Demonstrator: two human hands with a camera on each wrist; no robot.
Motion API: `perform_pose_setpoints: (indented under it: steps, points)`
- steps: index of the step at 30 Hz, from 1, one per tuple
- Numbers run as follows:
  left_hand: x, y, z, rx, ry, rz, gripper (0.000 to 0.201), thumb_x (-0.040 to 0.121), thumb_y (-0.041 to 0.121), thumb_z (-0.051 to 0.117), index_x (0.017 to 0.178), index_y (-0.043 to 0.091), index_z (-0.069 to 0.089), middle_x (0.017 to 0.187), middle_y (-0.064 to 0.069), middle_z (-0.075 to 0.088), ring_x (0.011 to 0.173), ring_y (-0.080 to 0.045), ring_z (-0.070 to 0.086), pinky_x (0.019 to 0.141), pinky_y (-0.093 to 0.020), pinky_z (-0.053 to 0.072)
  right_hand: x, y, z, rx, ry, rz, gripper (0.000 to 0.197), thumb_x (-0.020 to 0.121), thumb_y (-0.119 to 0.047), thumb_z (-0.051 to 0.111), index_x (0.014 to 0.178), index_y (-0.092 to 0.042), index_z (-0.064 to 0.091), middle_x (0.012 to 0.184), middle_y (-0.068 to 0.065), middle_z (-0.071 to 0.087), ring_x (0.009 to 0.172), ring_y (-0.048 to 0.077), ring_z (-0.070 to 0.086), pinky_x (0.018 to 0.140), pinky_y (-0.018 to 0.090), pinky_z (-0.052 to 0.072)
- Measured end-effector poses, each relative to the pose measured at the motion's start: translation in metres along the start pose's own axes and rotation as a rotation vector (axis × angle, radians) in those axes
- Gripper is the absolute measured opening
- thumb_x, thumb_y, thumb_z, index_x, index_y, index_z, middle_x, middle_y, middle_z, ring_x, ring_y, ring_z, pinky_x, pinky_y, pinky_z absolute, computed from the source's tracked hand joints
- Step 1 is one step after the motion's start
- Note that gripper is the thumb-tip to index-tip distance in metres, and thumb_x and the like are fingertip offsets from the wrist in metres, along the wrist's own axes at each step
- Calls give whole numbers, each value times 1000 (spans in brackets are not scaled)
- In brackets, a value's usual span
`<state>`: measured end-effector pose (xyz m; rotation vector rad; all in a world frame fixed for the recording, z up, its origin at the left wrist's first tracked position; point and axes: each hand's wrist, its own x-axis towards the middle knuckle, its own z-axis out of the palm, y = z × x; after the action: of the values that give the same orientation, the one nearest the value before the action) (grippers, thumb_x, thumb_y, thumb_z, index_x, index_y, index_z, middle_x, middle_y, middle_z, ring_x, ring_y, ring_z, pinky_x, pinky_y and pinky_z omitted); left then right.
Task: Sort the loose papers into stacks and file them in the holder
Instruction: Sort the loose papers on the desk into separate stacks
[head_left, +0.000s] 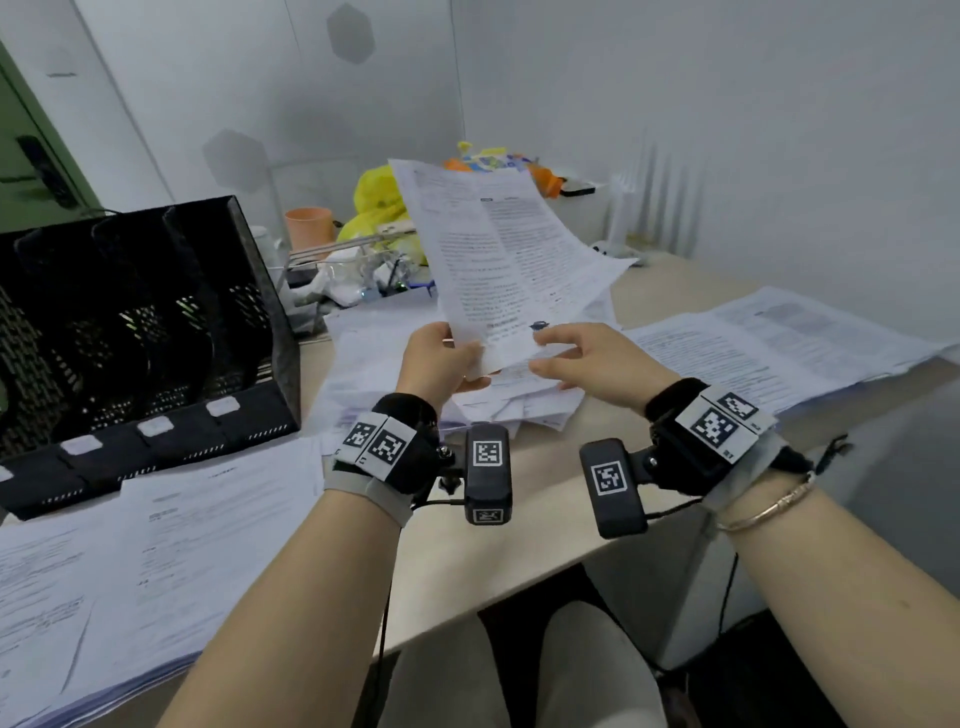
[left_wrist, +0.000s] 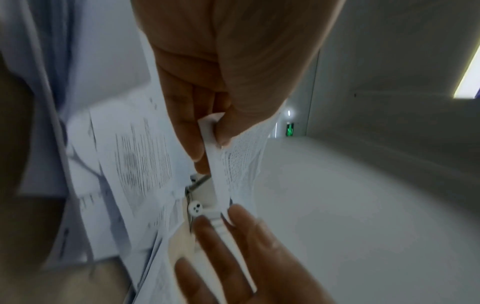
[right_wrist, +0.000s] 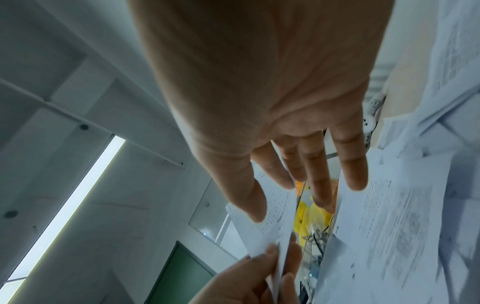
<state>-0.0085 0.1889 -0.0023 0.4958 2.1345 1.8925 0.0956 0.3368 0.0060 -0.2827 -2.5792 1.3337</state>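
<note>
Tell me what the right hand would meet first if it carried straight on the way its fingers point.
Most likely the raised white printed sheet, which the left hand pinches at its bottom edge. The right hand is open, its fingers pointing at that edge; whether they already touch it is unclear.

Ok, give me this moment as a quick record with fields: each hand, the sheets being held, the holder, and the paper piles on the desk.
left hand: pinches the held sheets at their near left corner
right hand: fingers straight, at the sheets' near right edge
held sheets: raised above the middle pile, printed side up
file holder: black mesh, on the left of the desk; no papers seen in it
other piles: left stack before the holder; right spread
</note>
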Motion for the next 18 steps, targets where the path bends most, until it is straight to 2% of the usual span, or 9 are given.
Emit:
perform_pose_setpoints:
  steps: [2, 8, 12, 14, 15, 18]
  points:
    - [5, 1, 21, 16, -53, 28, 23, 89, -3, 54, 111, 2, 60, 102, -13, 64, 80, -21, 64, 64, -29, 60, -3, 7, -12, -11, 29, 27, 55, 87, -28, 65, 136, -11, 47, 140, 0, 49, 116, 14, 55, 98, 26, 43]
    - [26, 4, 98, 51, -196, 67, 23, 87, -2, 57, 110, 3, 56, 104, -18, 65, 79, -27, 66, 60, -29, 58, -12, 40, -64, 63, 277, 111, 52, 88, -21, 62, 137, -12, 45, 137, 2, 51, 111, 15, 58, 91, 22, 40]
    - [37, 12, 156, 79, -323, 110, 28, 90, 0, 53, 118, 3, 52, 103, -14, 67, 78, -25, 70, 59, -25, 58, -11, 69, -99, 79, 400, 172, 47, 88, -16, 62, 133, -8, 50, 134, 6, 53, 117, 17, 55, 100, 24, 38]
    - [41, 14, 185, 105, -388, 135, 30, 91, 3, 53, 120, 4, 51, 103, -12, 68, 74, -21, 71, 60, -25, 58, -11, 88, -116, 149, 517, 206, 40, 88, -13, 62, 126, -6, 56, 127, 8, 58, 105, 19, 63, 101, 32, 45]
    - [43, 15, 199, 117, -413, 146, 29, 91, 5, 54, 120, 5, 51, 103, -11, 68, 72, -19, 71, 60, -25, 57, -11, 97, -125, 190, 574, 220, 36, 88, -12, 62, 123, -6, 59, 124, 8, 58, 96, 20, 66, 97, 35, 49]
    - [46, 16, 235, 143, -481, 175, 24, 92, 9, 57, 114, 7, 51, 98, -9, 69, 67, -13, 69, 59, -23, 56, -15, 124, -152, 221, 701, 250, 27, 88, -9, 62, 115, -6, 63, 122, 6, 58, 77, 17, 69, 84, 29, 55]
